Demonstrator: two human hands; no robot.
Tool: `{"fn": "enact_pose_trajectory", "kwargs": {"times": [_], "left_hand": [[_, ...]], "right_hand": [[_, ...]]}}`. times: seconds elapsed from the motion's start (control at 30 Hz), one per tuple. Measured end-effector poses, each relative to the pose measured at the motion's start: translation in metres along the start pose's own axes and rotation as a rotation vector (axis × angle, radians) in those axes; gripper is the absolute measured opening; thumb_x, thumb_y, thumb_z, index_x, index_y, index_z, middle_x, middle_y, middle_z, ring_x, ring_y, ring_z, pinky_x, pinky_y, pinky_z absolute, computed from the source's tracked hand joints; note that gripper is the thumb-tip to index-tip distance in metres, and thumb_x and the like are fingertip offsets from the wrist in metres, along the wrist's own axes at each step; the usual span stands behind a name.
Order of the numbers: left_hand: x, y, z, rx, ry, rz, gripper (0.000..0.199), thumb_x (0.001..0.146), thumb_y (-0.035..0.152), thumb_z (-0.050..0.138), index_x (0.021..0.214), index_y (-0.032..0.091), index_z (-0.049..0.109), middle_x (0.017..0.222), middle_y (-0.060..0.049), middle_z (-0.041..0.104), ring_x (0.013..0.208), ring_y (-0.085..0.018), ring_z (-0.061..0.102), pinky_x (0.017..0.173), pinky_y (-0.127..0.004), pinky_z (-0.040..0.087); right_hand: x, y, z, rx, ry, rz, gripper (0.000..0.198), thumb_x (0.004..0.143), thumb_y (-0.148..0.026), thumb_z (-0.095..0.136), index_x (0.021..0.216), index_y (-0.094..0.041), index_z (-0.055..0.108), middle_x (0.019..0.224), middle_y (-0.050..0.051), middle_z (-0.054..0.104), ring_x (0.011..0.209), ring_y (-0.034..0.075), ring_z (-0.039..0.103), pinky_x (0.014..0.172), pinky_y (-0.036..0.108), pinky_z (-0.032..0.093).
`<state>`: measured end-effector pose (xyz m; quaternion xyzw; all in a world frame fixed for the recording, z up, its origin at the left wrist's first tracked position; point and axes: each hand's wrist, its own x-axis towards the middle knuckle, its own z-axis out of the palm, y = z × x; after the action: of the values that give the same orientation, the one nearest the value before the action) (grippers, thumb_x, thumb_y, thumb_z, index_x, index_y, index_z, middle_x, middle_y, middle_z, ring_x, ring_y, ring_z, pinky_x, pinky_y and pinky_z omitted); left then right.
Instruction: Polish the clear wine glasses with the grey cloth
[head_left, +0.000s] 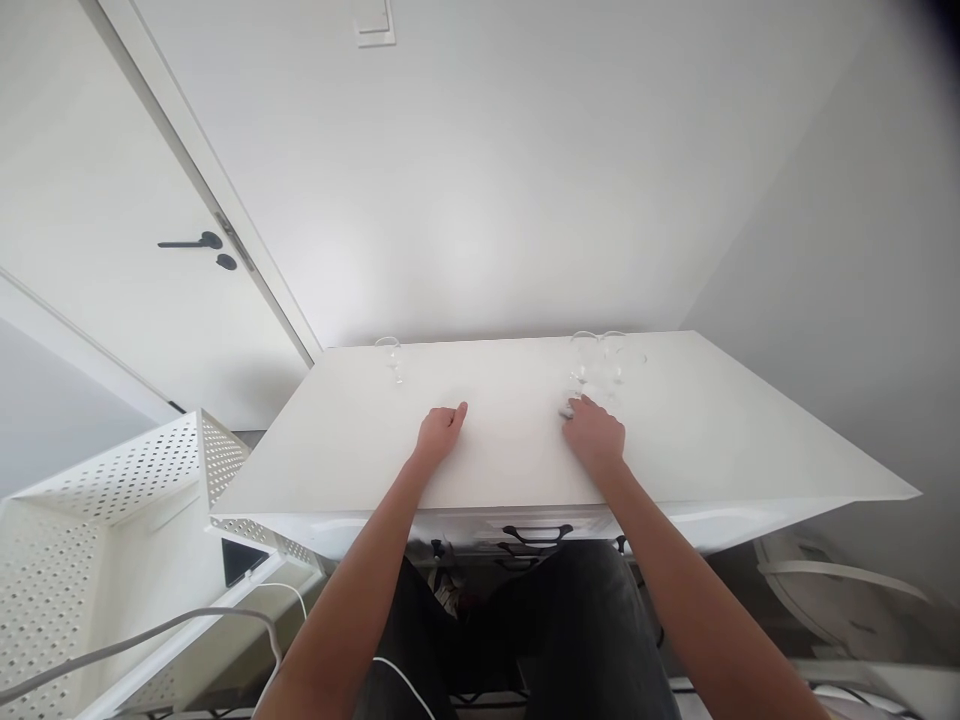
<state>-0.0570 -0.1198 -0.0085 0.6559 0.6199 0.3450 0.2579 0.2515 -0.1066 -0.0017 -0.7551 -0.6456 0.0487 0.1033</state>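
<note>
My left hand [441, 432] rests on the white cabinet top [510, 450], its fingers curled in and the thumb pointing away from me. Nothing shows sticking out of that fist. Closer to the right side, my right hand [595, 432] is closed around a small greyish-white thing [566, 411], mostly hidden by the fingers. Just beyond it stand clear stemmed glasses, one glass [583, 352] beside another glass [615, 356]. Their outlines are faint and overlap. A separate stemmed glass [389, 356] stands near the back edge, beyond my left hand.
A plain wall [487, 180] rises behind the cabinet. At left are a door with a black handle [191, 242] and a white perforated shelf unit [150, 460]. A grey cable [165, 625] crosses the lower left. Black drawer handles [538, 535] jut out below the front edge.
</note>
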Motion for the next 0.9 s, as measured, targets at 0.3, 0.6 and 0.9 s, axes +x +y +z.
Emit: {"fn": "enact_pose_trajectory", "kwargs": {"times": [0.3,0.6,0.9], "left_hand": [[0.001,-0.002,0.000,0.007,0.018,0.016,0.068,0.096,0.075,0.031,0.056,0.022,0.019,0.057,-0.001,0.019,0.053,-0.013,0.016,0.054,-0.033,0.015],[0.001,-0.001,0.000,0.024,0.012,0.021,0.070,0.095,0.077,0.031,0.053,0.023,0.021,0.055,-0.001,0.020,0.049,-0.013,0.017,0.053,-0.033,0.015],[0.004,-0.005,0.005,0.133,0.013,0.055,0.068,0.097,0.071,0.034,0.047,0.025,0.028,0.053,-0.002,0.020,0.046,-0.016,0.028,0.054,-0.033,0.021]], "right_hand": [[0.001,0.000,0.001,0.033,0.012,0.039,0.052,0.086,-0.018,0.049,0.133,-0.028,0.067,0.158,0.010,0.050,0.109,0.030,0.070,0.082,0.041,0.051],[0.000,0.002,0.005,0.041,0.094,0.050,0.041,0.084,-0.017,0.048,0.117,-0.024,0.072,0.143,0.012,0.060,0.084,0.023,0.066,0.066,0.033,0.040],[-0.013,-0.023,0.009,0.029,0.233,-0.324,0.028,0.085,-0.016,0.046,0.104,-0.020,0.068,0.104,0.007,0.064,0.063,0.014,0.046,0.056,0.029,0.021]]}}
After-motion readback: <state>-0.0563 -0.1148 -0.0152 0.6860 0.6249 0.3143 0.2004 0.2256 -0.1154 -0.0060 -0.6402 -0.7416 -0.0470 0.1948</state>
